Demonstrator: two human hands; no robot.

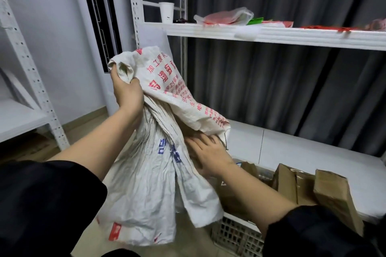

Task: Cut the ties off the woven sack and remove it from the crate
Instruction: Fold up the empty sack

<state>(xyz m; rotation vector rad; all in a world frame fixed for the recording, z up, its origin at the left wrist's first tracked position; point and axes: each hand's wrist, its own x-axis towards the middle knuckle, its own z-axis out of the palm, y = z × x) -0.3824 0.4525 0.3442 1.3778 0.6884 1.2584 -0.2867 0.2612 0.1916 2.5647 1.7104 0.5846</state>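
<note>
sack: the sack (154, 183) hangs in the air, bunched at its top in the left hand (127, 92), its lower edge level with the crate (236, 233) and to that crate's left.
left hand: fingers curled round the gathered top fold, gripping it; arm raised.
right hand: the right hand (208, 152) lies against the sack's right flap, fingers fairly straight and slightly spread, pressing the cloth rather than pinching it as far as i can see.
task state: judged nearly done, since the sack looks clear of the crate and no tie shows on it.
risk, snag: the dark thread dangling at the flap's edge could catch on the boxes (313, 190) in the crate if the sack swings right.
risk, drop: only one hand really grips; the slick weave could slip through if the bunch loosens.
risk, knock: a wide swing upward could hit the shelf (292, 36) or the cup (166, 12).
hidden: the crate's inside is mostly covered by the sack and the right arm; any tool or cut ties are out of sight; the left fingertips are buried in the fold.
blurred: the right hand and flap edge are smeared.
</note>
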